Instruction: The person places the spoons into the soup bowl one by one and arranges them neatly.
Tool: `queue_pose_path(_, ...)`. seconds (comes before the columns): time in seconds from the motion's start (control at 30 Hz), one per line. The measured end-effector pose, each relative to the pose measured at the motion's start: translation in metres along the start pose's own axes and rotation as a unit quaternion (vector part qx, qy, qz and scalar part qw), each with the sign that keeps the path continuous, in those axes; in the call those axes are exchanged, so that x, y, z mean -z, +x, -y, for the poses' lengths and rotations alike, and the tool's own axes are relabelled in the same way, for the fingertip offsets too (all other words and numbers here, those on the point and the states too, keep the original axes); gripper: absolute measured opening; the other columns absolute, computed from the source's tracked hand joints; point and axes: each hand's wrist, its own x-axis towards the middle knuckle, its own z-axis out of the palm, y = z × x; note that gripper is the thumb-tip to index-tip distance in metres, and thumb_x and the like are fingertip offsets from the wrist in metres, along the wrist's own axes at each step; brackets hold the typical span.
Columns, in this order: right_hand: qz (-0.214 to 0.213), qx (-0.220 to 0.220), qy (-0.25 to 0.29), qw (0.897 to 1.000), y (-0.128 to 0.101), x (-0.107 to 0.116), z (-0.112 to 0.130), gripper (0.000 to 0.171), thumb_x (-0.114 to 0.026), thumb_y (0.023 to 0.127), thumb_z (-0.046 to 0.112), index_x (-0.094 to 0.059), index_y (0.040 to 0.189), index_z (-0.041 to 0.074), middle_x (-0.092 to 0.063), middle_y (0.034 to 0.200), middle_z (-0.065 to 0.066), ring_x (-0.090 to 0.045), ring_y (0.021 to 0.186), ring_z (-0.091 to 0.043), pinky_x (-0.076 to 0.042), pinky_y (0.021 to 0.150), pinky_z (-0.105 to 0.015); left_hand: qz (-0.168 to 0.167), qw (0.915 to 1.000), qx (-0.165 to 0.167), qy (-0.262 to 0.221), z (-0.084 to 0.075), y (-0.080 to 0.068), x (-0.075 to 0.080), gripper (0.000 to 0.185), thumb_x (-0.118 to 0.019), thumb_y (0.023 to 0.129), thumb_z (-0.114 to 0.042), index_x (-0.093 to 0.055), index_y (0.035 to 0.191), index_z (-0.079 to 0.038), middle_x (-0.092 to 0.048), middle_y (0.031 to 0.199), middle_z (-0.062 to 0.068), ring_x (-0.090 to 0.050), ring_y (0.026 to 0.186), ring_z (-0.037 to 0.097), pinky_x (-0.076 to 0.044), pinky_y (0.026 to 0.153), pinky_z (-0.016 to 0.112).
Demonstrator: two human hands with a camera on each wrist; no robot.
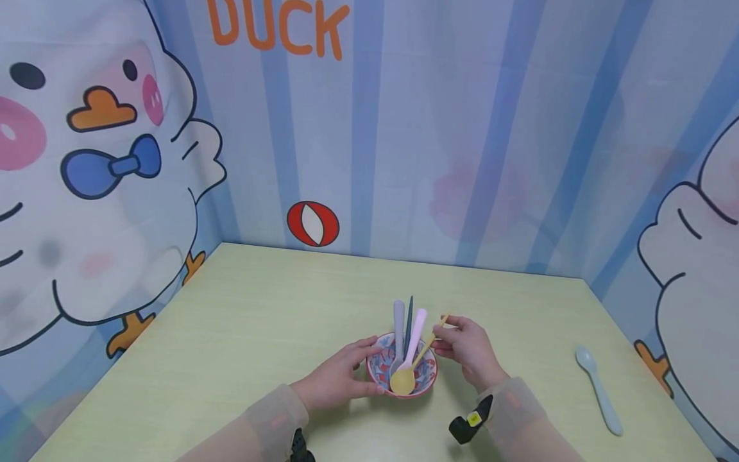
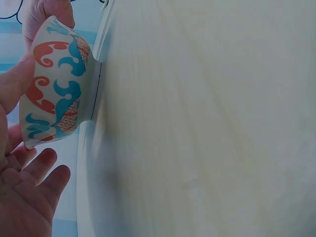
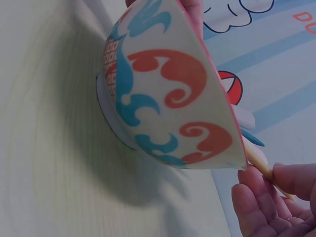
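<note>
A patterned bowl with a red rim stands on the table. My left hand holds it at its left side, thumb and fingers at the rim; in the left wrist view the other fingers are spread loosely below the bowl. A yellow spoon lies with its round head in the bowl, and my right hand pinches its thin handle between thumb and fingers. A lavender spoon, a pink spoon and a slim dark teal handle also lean in the bowl, their ends pointing away from me.
To the right on the pale yellow table lies a light blue spoon. A striped blue curtain with duck prints stands around the table's back and sides. Dark bands with small devices sit on both wrists.
</note>
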Motion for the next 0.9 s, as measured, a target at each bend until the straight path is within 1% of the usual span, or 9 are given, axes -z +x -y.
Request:
queue_pose_path(0.17,0.001,-0.003,-0.001,1.0,0.0011,-0.0001,-0.0015,0.046,-0.062,0.094,0.01,-0.044,0.135,-0.003,-0.066,0.104,-0.019,-0.067,0.075,-0.017,-0.057,0.073,-0.029,-0.002,1.0,-0.008,0.004,0.0011,0.0008,-0.0005,0.078,-0.076,0.08,-0.044,-0.044,0.145,-0.014,-0.028,0.156,0.0,-0.026,0.142,0.028,-0.029,0.111,0.05)
queue_pose_path(0.27,0.004,0.0,-0.011,1.0,0.0011,0.0001,-0.0017,0.046,-0.062,0.094,0.011,-0.045,0.135,-0.003,-0.066,0.103,-0.017,-0.067,0.076,-0.018,-0.057,0.074,-0.03,-0.001,0.9999,-0.009,0.004,0.0013,0.0014,-0.0005,0.077,-0.076,0.08,-0.043,-0.045,0.145,-0.013,-0.028,0.156,0.001,-0.026,0.141,0.029,-0.03,0.111,0.05)
queue_pose_path(0.43,0.006,0.006,-0.031,0.999,0.0012,-0.0005,-0.0015,0.047,-0.063,0.094,0.013,-0.046,0.134,-0.003,-0.067,0.101,-0.014,-0.068,0.077,-0.018,-0.057,0.076,-0.032,0.0,1.0,-0.006,0.003,0.0,0.0009,0.0001,0.077,-0.077,0.08,-0.042,-0.045,0.145,-0.013,-0.028,0.156,0.001,-0.026,0.141,0.029,-0.03,0.111,0.05)
queue_pose_path(0.53,0.006,0.009,-0.037,0.999,0.002,-0.002,-0.0015,0.046,-0.063,0.093,0.013,-0.048,0.133,-0.004,-0.068,0.098,-0.012,-0.067,0.076,-0.017,-0.057,0.074,-0.031,0.001,1.0,-0.004,0.002,-0.0004,0.0002,0.0004,0.077,-0.077,0.08,-0.042,-0.045,0.145,-0.014,-0.028,0.156,0.001,-0.026,0.142,0.028,-0.03,0.11,0.051)
queue_pose_path(0.9,0.007,0.012,-0.044,0.999,0.004,-0.0057,-0.0012,0.044,-0.064,0.093,0.012,-0.05,0.13,-0.005,-0.068,0.094,-0.011,-0.067,0.074,-0.017,-0.057,0.074,-0.033,0.003,1.0,0.001,-0.001,-0.0024,-0.0007,0.0014,0.077,-0.076,0.081,-0.041,-0.044,0.145,-0.014,-0.028,0.156,0.0,-0.026,0.142,0.028,-0.031,0.11,0.05)
